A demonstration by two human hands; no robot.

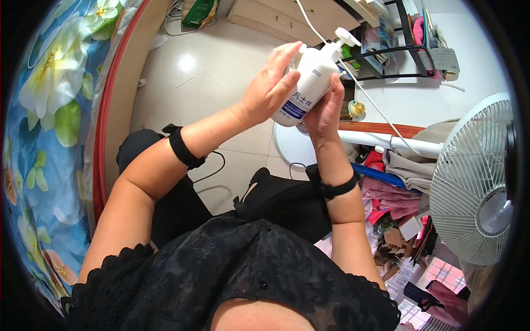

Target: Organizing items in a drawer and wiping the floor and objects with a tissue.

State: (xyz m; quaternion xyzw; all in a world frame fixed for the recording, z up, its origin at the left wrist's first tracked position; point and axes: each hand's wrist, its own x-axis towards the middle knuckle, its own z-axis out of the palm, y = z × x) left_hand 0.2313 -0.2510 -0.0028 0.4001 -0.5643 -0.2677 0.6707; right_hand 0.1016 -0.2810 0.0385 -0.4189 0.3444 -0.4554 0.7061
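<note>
A white plastic pump bottle (307, 82) with a dark blue band and writing on its front is held between both hands above the tiled floor. It is tilted, its pump head to the upper right and its base to the lower left. My left hand (267, 85) presses on its left side, the thumb across the front and the fingers near the shoulder. Against the bottle's right side and lower part lies my right hand (325, 107), thumb up. Part of another white item shows behind the bottle near my left fingertips; what it is cannot be told.
A white electric fan (476, 182) stands at the right, its white pole (372, 137) running leftward to a round base. A white cable (372, 101) crosses near the bottle. Black wire rack (393, 51) at upper right, piled clothes below it, flowered bedding (62, 82) at left.
</note>
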